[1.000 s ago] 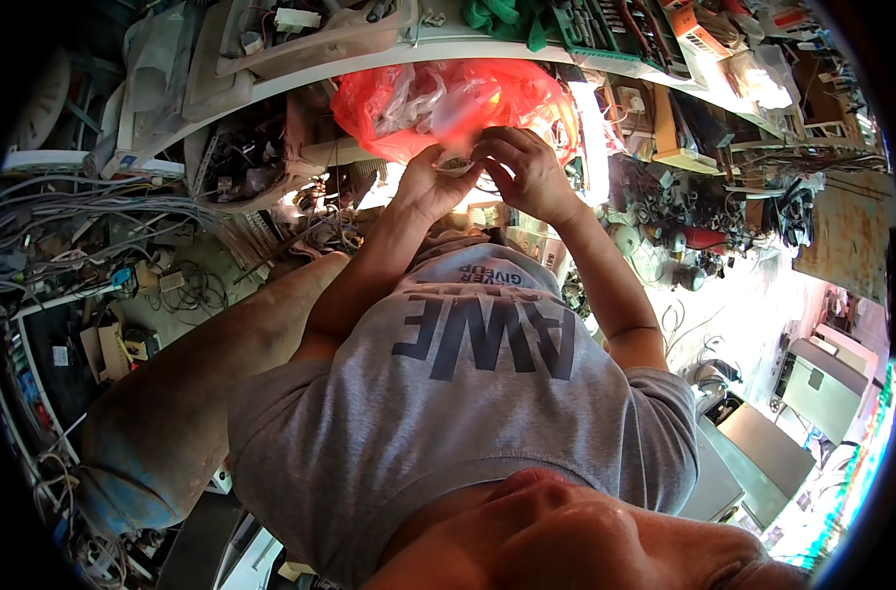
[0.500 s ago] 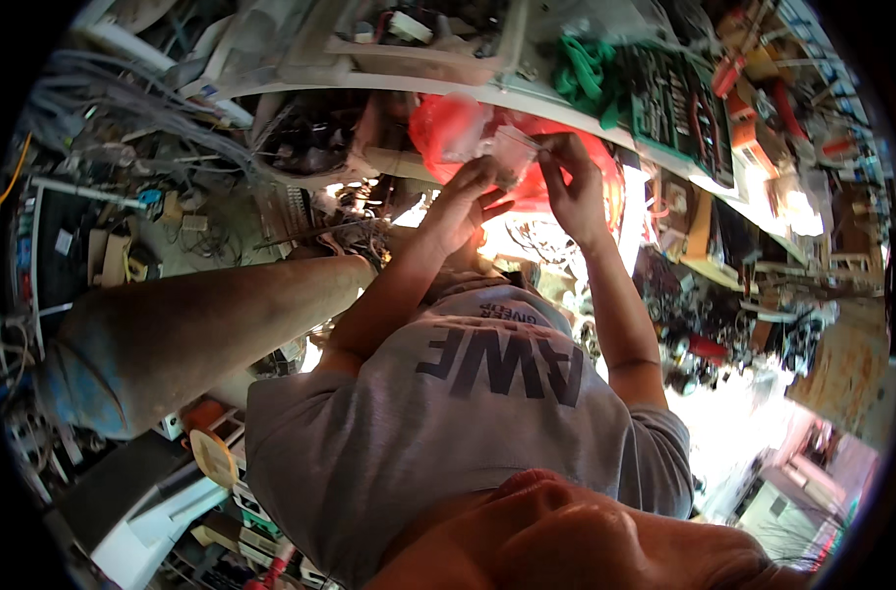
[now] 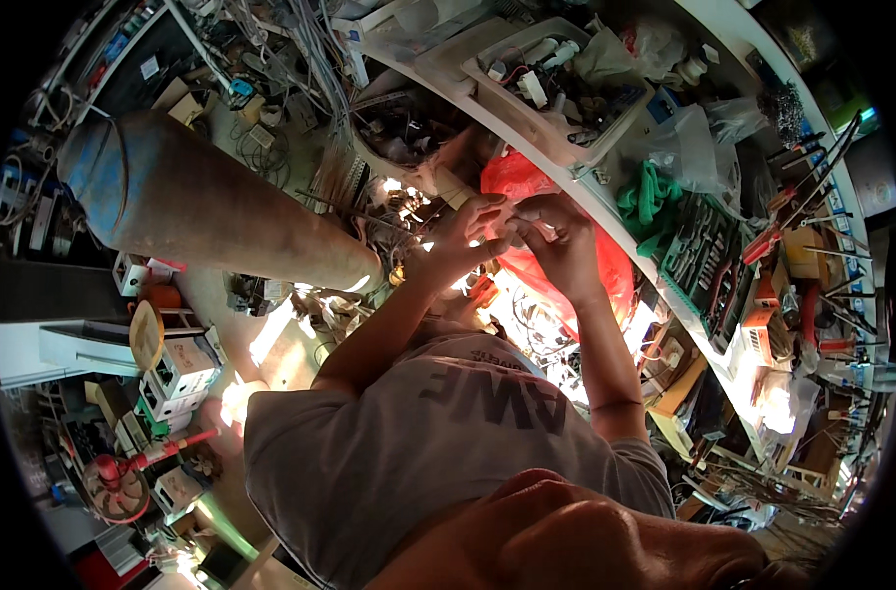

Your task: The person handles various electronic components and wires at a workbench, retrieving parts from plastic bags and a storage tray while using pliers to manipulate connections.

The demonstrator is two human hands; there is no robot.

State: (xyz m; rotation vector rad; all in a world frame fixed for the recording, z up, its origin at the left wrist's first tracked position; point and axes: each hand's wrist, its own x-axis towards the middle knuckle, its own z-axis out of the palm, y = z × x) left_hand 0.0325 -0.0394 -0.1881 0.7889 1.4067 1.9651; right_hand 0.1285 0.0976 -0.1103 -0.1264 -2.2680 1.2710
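In the middle of the view a small translucent plastic bag (image 3: 500, 220) is partly hidden by my fingers. My left hand (image 3: 460, 239) has its fingers curled on its left side, and my right hand (image 3: 560, 246) pinches it from the right. What the small bag contains is too small to make out. Behind both hands lies a large crumpled red plastic bag (image 3: 605, 285), lit brightly from below.
A rusty cylinder (image 3: 227, 211) slants across the left. A pale shelf edge (image 3: 576, 177) runs diagonally above my hands, bearing a clear bin (image 3: 566, 88), green cloth (image 3: 645, 202) and a tool set (image 3: 704, 261). Cables, boxes and a red fan (image 3: 119, 487) crowd around.
The view has swung round, so the shelf now runs diagonally and the cylinder sits higher. My hands appear lower and still together, their fingers now covering more of the small clear bag.
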